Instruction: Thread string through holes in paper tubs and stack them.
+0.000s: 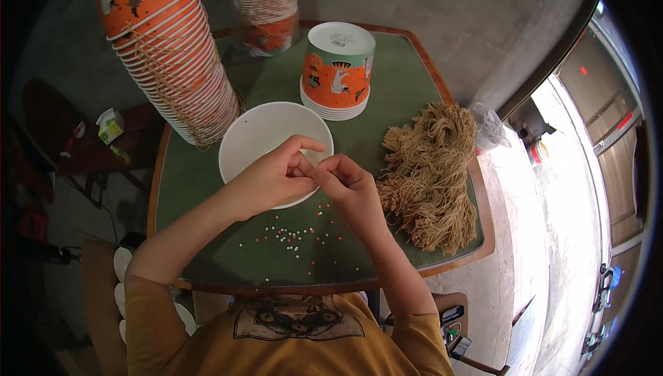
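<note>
A white-lined paper bucket stands mouth up on the green table in front of me. My left hand reaches over its near right rim, fingers bent and thumb pressed inward. Against it, my right hand pinches thumb and forefinger together at the rim. The fingertips of both hands meet there; whatever lies between them is hidden or too small to name. Small white and red beads are scattered on the tabletop below my hands. To the right of my right hand lies a thick heap of tan twine strands.
A short stack of orange printed paper buckets sits upside down at the back. A tall leaning stack of buckets with twine handles rises at the left, another wrapped stack behind. A wooden edge borders the table.
</note>
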A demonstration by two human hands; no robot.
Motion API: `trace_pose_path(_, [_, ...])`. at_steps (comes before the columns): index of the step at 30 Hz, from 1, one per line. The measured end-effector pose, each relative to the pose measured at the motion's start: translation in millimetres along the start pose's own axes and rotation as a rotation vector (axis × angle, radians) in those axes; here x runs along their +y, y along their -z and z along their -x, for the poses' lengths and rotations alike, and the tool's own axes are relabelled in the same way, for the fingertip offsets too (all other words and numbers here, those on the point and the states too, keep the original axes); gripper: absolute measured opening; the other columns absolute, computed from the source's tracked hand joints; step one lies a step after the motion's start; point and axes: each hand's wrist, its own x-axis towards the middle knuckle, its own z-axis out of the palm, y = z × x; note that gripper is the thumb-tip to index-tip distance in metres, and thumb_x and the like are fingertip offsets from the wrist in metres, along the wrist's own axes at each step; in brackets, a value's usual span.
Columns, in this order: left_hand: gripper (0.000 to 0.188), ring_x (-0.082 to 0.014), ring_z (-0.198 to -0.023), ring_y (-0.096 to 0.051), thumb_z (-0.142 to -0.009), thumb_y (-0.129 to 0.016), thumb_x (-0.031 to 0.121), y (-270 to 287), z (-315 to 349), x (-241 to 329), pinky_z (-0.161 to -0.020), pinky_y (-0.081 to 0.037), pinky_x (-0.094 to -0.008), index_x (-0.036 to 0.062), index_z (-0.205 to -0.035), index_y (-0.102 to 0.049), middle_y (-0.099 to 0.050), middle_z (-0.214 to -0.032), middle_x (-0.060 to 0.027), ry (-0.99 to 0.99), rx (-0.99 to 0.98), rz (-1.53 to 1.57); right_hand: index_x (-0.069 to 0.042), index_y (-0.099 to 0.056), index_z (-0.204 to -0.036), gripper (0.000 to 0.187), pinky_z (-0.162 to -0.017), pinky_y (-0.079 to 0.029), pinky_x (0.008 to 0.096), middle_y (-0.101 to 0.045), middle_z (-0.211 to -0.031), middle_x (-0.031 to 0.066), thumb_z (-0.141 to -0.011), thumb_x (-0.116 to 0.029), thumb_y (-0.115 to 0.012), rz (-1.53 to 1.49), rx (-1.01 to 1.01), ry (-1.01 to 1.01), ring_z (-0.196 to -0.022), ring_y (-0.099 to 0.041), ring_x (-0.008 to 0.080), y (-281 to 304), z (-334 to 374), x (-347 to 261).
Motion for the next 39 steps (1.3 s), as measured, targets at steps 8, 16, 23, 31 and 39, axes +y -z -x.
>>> trace_pose_path(8, [0.017, -0.0078, -0.082, -0.055, -0.092, -0.058, 0.009, 6, -12, -8, -0.075, -0.045, -0.0230, 0.0022, -0.107, -0.059, -0.061, -0.091, -0.0015, 0.190, 0.036, 0.127, -0.004, -0.058, -0.099, 0.011, -0.061, -0.039, 0.0183, -0.059, -0.080, -0.0033, -0.096, -0.014, -0.059, -0.037, -0.107, 0.004, -0.070, -0.052, 0.0023, 20, 5, -24])
trace_pose_path(16, [0.012, -0.0060, -0.080, -0.053, -0.093, -0.055, 0.010, -7, -9, 0, -0.072, -0.045, -0.0225, 0.0029, -0.101, -0.059, -0.059, -0.089, 0.0017, 0.088, -0.022, 0.195, -0.006, -0.060, -0.106, 0.013, -0.050, -0.035, 0.0150, -0.066, -0.090, -0.0013, -0.097, -0.014, -0.055, -0.075, -0.273, -0.105, -0.060, -0.049, 0.0017, 27, -19, -47])
trace_pose_path(23, [0.013, -0.0061, -0.078, -0.052, -0.095, -0.058, 0.015, 2, -8, -5, -0.072, -0.045, -0.0218, 0.0027, -0.096, -0.061, -0.059, -0.089, 0.0009, 0.132, -0.070, 0.196, -0.004, -0.061, -0.105, 0.013, -0.053, -0.037, 0.0153, -0.067, -0.100, 0.0021, -0.096, -0.013, -0.055, -0.136, -0.050, -0.110, -0.061, -0.046, 0.0018, 30, -16, -29])
trace_pose_path(31, [0.012, -0.0055, -0.074, -0.052, -0.094, -0.059, 0.015, 2, -11, -3, -0.068, -0.044, -0.0203, 0.0031, -0.094, -0.060, -0.059, -0.086, 0.0014, 0.147, -0.037, 0.180, -0.005, -0.059, -0.089, 0.014, -0.053, -0.050, 0.0297, -0.059, -0.084, 0.0063, -0.083, -0.007, -0.071, 0.649, 0.076, 0.421, -0.060, -0.060, 0.0162, 19, 10, -10])
trace_pose_path(39, [0.011, -0.0062, -0.075, -0.053, -0.093, -0.057, 0.013, 7, -19, -7, -0.067, -0.044, -0.0201, 0.0035, -0.097, -0.061, -0.058, -0.086, 0.0002, 0.205, -0.084, 0.335, -0.009, -0.057, -0.090, 0.023, -0.052, -0.050, 0.0318, -0.059, -0.080, 0.0048, -0.078, -0.004, -0.075, 0.801, 0.150, 0.746, -0.063, -0.060, 0.0200, -1, 11, 8])
